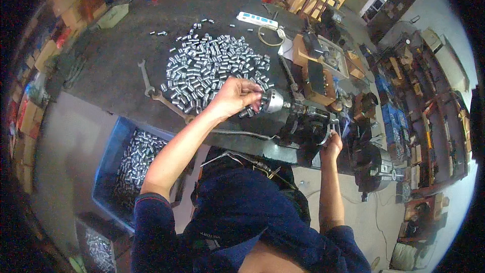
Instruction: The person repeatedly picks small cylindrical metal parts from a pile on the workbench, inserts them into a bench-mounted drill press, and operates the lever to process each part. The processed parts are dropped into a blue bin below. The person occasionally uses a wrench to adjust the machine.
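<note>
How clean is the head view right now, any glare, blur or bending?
Head view: strong fisheye bending with black corners; glare glints off the metal cylinders on the dark bench; the left hand at the chuck is fairly sharp; right-side shelves are soft.

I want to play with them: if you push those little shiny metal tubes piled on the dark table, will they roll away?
Probably. The small shiny metal cylinders look round and smooth, so ones lying loose at the pile's edge would likely roll. They seem solid metal, so probably heavy for their size, stiff and a bit slippery.
</note>
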Demonstrator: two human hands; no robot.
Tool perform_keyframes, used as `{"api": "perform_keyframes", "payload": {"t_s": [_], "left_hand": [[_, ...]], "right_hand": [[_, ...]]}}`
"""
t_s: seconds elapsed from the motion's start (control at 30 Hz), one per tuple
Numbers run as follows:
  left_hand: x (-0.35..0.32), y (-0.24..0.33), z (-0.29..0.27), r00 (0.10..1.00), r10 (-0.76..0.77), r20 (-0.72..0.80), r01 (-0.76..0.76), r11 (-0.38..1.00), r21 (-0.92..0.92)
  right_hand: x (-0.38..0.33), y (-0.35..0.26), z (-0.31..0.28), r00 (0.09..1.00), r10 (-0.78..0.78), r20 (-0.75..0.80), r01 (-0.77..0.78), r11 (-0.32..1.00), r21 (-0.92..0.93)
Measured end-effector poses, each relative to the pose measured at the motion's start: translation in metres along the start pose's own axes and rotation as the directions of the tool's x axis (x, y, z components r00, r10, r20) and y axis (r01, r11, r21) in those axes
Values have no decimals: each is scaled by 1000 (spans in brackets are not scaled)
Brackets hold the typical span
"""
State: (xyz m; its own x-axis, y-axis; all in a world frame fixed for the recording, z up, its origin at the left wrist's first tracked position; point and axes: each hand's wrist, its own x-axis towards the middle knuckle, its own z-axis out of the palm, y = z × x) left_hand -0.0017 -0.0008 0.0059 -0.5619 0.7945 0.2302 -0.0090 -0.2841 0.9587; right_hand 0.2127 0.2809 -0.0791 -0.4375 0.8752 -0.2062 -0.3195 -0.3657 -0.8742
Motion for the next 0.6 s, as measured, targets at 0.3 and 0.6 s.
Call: {"api": "perform_keyframes", "payload": {"t_s": [0.3, 0.6], "left_hand": [[-2, 1, 2, 997, -62, 45, 64, 997, -34], [0, -1, 3, 997, 47, -61, -38, 989, 142]], "right_hand": [[-40, -32, -14, 985, -94, 145, 100, 994, -36], [17, -89, 55, 897, -131, 422, 120, 991, 53]]}}
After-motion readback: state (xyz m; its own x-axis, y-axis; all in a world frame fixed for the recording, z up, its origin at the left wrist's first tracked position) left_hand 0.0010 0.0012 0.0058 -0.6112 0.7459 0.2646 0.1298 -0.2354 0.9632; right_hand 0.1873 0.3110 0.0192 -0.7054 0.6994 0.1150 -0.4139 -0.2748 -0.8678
